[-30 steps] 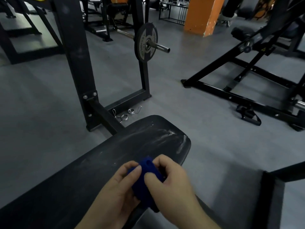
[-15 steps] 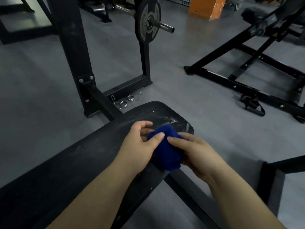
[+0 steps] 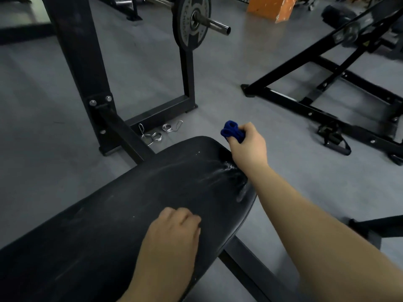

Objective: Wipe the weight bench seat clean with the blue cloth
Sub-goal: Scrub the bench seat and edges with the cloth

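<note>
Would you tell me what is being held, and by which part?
The right hand grips the bunched blue cloth by its near end; the left hand holds nothing.

Dim, cool indoor light; the floor [image 3: 229, 68] beyond the surface [image 3: 130, 214] shows a soft pale sheen. Straight bars bow toward the picture's edges, and the metal frame [image 3: 309, 113] right of the surface is smeared by blur
</note>
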The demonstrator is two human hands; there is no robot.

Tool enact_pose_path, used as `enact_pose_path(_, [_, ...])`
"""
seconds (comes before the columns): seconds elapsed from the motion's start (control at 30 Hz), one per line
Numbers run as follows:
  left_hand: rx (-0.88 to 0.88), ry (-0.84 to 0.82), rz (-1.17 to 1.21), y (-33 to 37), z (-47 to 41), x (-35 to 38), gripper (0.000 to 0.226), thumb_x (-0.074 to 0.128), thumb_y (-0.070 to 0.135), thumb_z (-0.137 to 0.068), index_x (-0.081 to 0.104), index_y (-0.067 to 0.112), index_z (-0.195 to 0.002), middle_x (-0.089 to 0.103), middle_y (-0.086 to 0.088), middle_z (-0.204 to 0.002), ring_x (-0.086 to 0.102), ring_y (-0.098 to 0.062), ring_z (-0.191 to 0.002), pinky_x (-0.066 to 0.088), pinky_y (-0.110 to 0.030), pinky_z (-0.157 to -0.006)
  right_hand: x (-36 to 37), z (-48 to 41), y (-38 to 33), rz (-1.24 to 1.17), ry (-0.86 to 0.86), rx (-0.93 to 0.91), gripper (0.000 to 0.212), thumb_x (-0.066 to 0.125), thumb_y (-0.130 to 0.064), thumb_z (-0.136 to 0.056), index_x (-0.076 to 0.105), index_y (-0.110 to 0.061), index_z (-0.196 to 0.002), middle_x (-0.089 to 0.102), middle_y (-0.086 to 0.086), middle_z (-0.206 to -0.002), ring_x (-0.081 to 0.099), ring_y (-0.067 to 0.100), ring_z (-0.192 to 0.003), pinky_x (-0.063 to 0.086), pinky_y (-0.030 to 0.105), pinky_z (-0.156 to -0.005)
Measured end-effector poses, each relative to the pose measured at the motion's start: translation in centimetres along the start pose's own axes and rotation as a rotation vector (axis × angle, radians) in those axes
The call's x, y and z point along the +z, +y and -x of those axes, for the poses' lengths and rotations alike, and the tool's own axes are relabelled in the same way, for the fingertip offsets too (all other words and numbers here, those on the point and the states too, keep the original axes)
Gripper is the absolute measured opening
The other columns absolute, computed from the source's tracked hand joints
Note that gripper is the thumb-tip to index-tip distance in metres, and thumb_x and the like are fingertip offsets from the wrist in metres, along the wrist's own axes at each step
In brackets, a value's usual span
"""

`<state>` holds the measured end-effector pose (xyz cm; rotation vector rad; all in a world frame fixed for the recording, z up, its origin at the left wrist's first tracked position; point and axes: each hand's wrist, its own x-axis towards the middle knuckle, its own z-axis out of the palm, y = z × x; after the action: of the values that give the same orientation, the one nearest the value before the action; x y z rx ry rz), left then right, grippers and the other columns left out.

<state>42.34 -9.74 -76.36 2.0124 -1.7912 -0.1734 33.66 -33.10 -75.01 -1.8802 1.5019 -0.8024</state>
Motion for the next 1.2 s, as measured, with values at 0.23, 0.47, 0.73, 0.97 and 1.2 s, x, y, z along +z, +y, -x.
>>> enact_pose_path(0.23, [-0.036, 0.103, 0.024, 0.5, 1.1, 2.2, 0.023, 0.051, 0.035, -0.071, 0.068, 0.030, -0.057, 0.051, 0.009, -0.047, 0.046, -0.009, -0.035, 0.036, -0.016, -0.031, 5.3, -3.8, -1.4, 0.210, -0.167, -0.056, 0.029, 0.053, -0.020, -0.091, 0.054, -0.020, -0.120, 0.065, 0.006, -0.100, 0.061, 0.029, -0.092, 0.046, 0.032, -0.074])
enact_pose_path(0.47, [-0.052, 0.197, -0.018, -0.8, -1.5, 1.9, 0.017, 0.057, 0.027, -0.081, 0.072, 0.023, -0.086, 0.057, 0.008, -0.081, 0.055, -0.013, -0.072, 0.050, -0.028, -0.058, 6.1, -3.6, -0.9, 0.284, -0.191, -0.133, 0.028, 0.051, -0.022, -0.094, 0.062, -0.024, -0.119, 0.069, 0.007, -0.100, 0.061, 0.029, -0.094, 0.044, 0.029, -0.074])
enact_pose_path(0.73, [-0.175, 0.138, -0.299, -4.1, -8.3, 1.5, 0.026, 0.071, 0.019, -0.074, 0.069, 0.012, -0.099, 0.064, -0.007, -0.109, 0.061, -0.027, -0.093, 0.045, -0.040, -0.082, 5.5, -2.6, -0.7, 0.305, -0.186, -0.259, 0.034, 0.055, -0.016, -0.092, 0.061, -0.021, -0.125, 0.069, 0.008, -0.113, 0.059, 0.031, -0.105, 0.044, 0.031, -0.086])
enact_pose_path(0.97, [-0.173, 0.073, -0.391, -7.2, -9.6, 1.3, 0.019, 0.051, 0.023, -0.088, 0.062, 0.012, -0.078, 0.064, -0.004, -0.069, 0.060, -0.024, -0.061, 0.041, -0.038, -0.090, 5.3, -3.4, -1.0, 0.264, -0.212, -0.213, 0.027, 0.054, -0.021, -0.092, 0.063, -0.021, -0.118, 0.069, 0.007, -0.102, 0.060, 0.028, -0.096, 0.045, 0.030, -0.077])
enact_pose_path(1.2, [-0.215, 0.122, -0.281, -9.3, -9.6, 0.5, 0.038, 0.026, 0.030, -0.095, 0.063, 0.024, -0.086, 0.062, 0.005, -0.060, 0.060, -0.017, -0.060, 0.035, -0.032, -0.092, 7.4, -2.2, -2.3, 0.316, -0.157, -0.169, 0.031, 0.047, -0.015, -0.095, 0.057, -0.016, -0.124, 0.067, 0.011, -0.107, 0.060, 0.031, -0.100, 0.043, 0.031, -0.076])
